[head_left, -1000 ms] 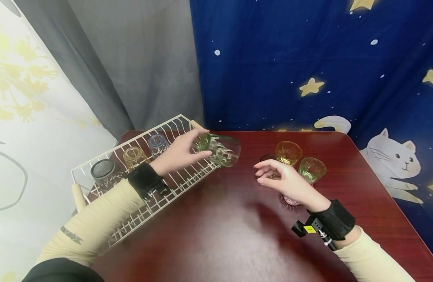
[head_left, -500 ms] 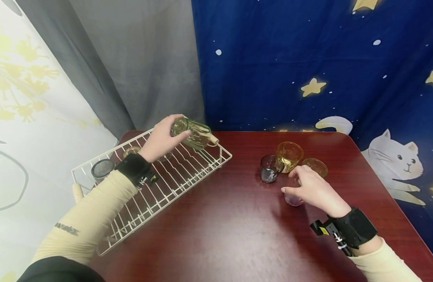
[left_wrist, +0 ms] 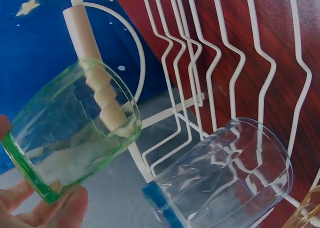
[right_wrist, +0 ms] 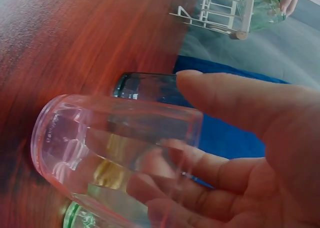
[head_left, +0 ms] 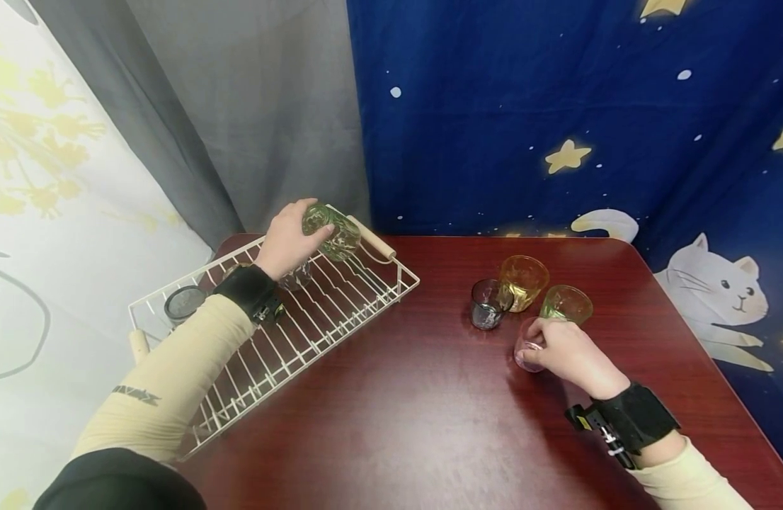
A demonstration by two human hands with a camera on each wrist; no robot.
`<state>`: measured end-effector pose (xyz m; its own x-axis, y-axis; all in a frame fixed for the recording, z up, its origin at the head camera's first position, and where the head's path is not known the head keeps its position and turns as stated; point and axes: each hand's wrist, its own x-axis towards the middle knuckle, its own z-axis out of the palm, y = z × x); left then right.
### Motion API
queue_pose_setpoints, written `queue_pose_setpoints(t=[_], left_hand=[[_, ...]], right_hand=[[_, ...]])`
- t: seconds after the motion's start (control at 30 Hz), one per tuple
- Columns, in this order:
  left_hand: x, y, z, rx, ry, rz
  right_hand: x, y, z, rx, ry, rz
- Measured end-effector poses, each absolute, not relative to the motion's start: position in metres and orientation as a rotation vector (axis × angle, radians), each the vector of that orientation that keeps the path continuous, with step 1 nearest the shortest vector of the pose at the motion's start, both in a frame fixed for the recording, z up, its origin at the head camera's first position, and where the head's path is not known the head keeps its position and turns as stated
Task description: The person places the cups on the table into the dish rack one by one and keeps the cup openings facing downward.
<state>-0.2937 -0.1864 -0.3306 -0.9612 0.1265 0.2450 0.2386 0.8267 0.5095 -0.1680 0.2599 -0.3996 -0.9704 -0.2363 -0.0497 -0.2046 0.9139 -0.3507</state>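
My left hand (head_left: 294, 239) grips a clear green glass (head_left: 336, 235) by its base, tilted with its mouth toward the lower right, above the far end of the white wire rack (head_left: 315, 347). Below it, a blue-based glass (left_wrist: 225, 173) stands upside down in the rack. My right hand (head_left: 573, 358) has its thumb and fingers round the rim of a pink glass (head_left: 527, 348) standing upright on the table. In the right wrist view, the fingers (right_wrist: 200, 168) lie behind that glass, partly seen through it.
Close by the pink glass stand a dark grey glass (head_left: 487, 312), an amber glass (head_left: 523, 280) and another green glass (head_left: 566, 303). A grey glass (head_left: 185, 304) sits upside down in the rack's left end. A wooden handle (head_left: 375, 239) rises at the rack's far end.
My left hand has carried the green glass leftward over the rack, tilting it. My right hand has moved right and down to the pink glass, its fingers closing round the rim.
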Motion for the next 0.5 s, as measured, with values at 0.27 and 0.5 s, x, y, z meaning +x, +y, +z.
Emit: queue_pose_setpoints(t=[0.27, 0.5], left_hand=[[-0.3, -0.187, -0.339, -0.192, -2.818, -0.768], [-0.308, -0.188, -0.346, -0.157, -2.861, -0.717]], right_hand=[[-0.171, 0.257, -0.411, -0.403, 2.984, -0.542], [-0.17, 0.254, -0.414, -0.374, 3.012, -0.515]])
